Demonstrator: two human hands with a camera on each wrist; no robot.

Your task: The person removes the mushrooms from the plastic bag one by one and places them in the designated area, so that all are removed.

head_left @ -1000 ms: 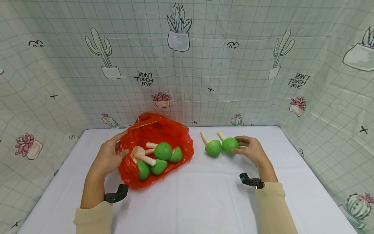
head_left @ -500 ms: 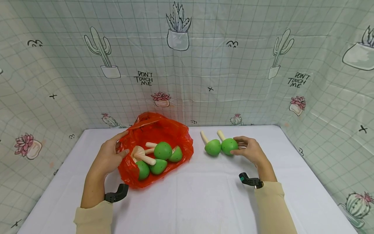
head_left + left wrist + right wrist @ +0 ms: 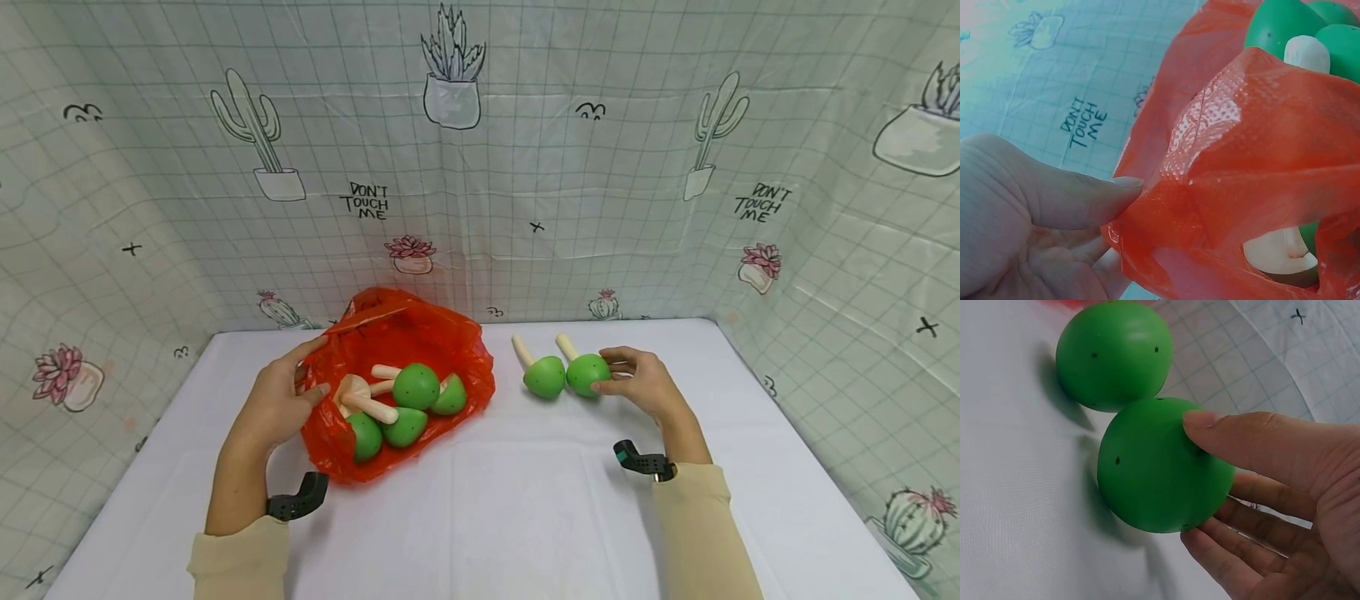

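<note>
A red plastic bag (image 3: pixel 465 350) lies on its side at the left of the table, its mouth facing me. Inside are several toy mushrooms (image 3: pixel 417 387) with green dotted caps and cream stems. My left hand (image 3: pixel 283 400) pinches the bag's left edge between thumb and fingers, seen close in the left wrist view. To the right of the bag, one toy mushroom (image 3: pixel 544 378) lies with its stem pointing back. Beside it is another toy mushroom (image 3: pixel 1160 469), its cap held by my right hand (image 3: pixel 643 385) with the thumb on one side and fingertips on the other.
A white cloth covers the table (image 3: pixel 480 533). Behind and at both sides hangs a grid-patterned curtain (image 3: pixel 510 150) printed with cacti. Each wrist wears a black camera band.
The view has shifted very slightly. Both hands, the bag and the mushrooms keep their places.
</note>
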